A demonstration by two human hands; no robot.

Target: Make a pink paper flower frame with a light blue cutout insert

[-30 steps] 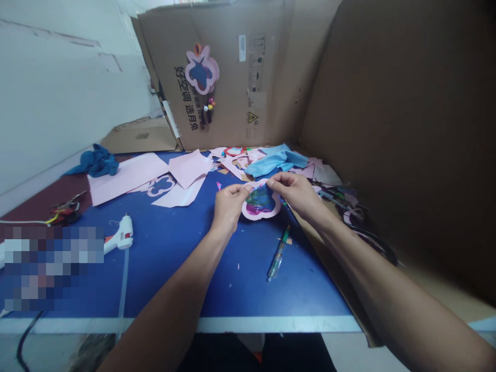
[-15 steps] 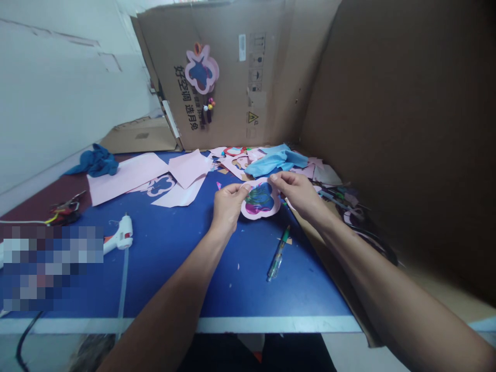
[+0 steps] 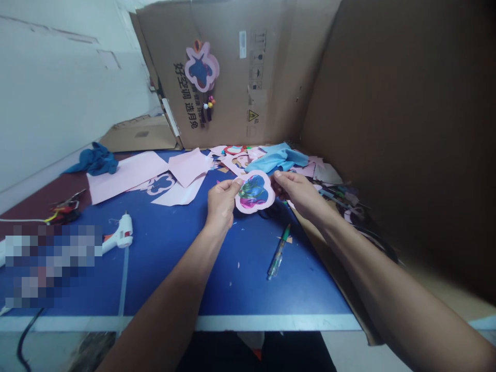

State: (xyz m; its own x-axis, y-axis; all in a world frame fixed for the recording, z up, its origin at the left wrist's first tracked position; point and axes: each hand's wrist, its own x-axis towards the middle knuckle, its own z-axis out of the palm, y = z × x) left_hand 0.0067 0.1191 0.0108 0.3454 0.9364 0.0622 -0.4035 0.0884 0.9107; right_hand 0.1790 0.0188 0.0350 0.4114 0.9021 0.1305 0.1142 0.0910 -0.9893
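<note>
Holding: scalloped pink-rimmed piece [image 3: 254, 191], one, shiny coloured centre; seemingly raised off the blue desk [image 3: 240, 294], between both hands.
Left hand [image 3: 221, 204]: fingers pinching the piece's left rim, thumb on the near face.
Right hand [image 3: 296, 192]: fingers bent at the right rim; cannot tell whether gripping or merely beside it.
Step, as judged: handling the piece by its rim.
Next move, as judged: calls for light, edge-only support; rim looks thin and bendable.
Front edge: pale strip [image 3: 279, 323], well apart from the piece.
Open room: desk surface between glue gun [image 3: 124, 232] at left and pen [image 3: 278, 253] at right.
Tight sides: light-blue cloth [image 3: 279, 157] close behind; pink sheets [image 3: 132, 173] rear left; cardboard wall [image 3: 387, 103] right.
</note>
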